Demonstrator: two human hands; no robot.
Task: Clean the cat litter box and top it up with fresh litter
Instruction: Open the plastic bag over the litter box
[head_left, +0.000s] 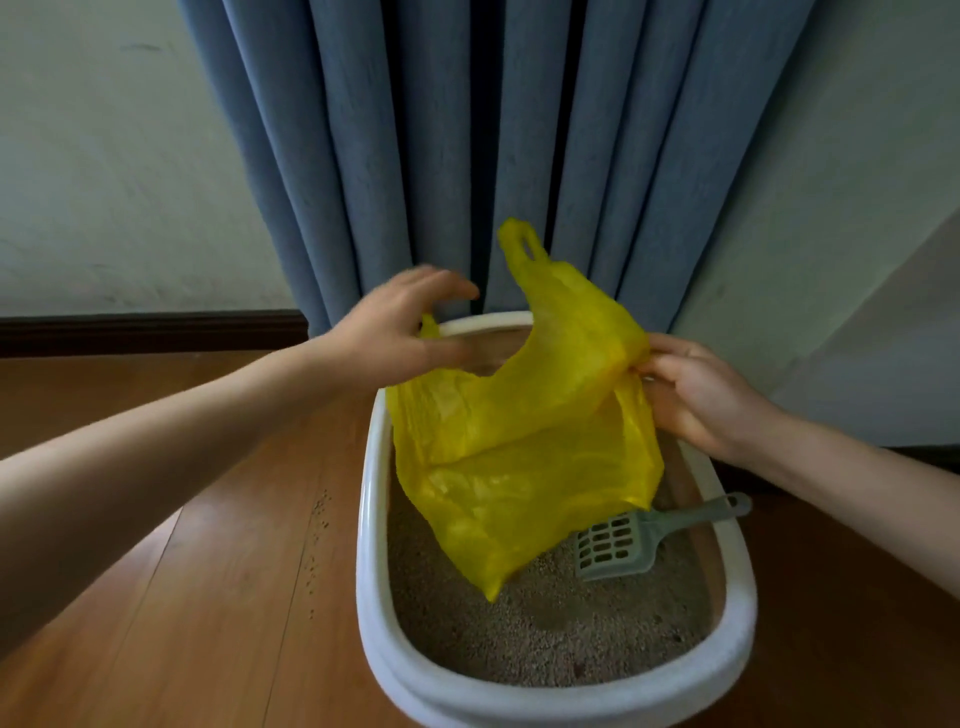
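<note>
A: The fingers of the right hand pinch one edge of the yellow plastic bag, thumb and fingertips pressed on the film. That looks like the anchor side, held so the mouth can be pulled apart.

B: Start nearer, though. What lies closest?

A: The litter box, a white-rimmed oval tub on the wooden floor, its near rim at the bottom of the view. It holds grey-brown litter, so the scooping seems not yet begun. The grey-green slotted scoop lies in the litter on the right, handle propped on the box's right rim, probably parked within reach.

B: And the bag hangs over the box why?

A: I'd judge so that anything spilled falls back into the litter. Its lower corner dangles just above the litter, next to the scoop.

B: The other hand?

A: The left hand is beyond the bag's left edge, over the far rim, fingers loosely curled and spread. It's blurred; I cannot tell if it touches the film. It seems to be reaching to open the mouth. One bag handle sticks up free.

B: Behind?

A: A few stray grains lie on the floor left of the box; blue curtains hang against a pale wall.
</note>
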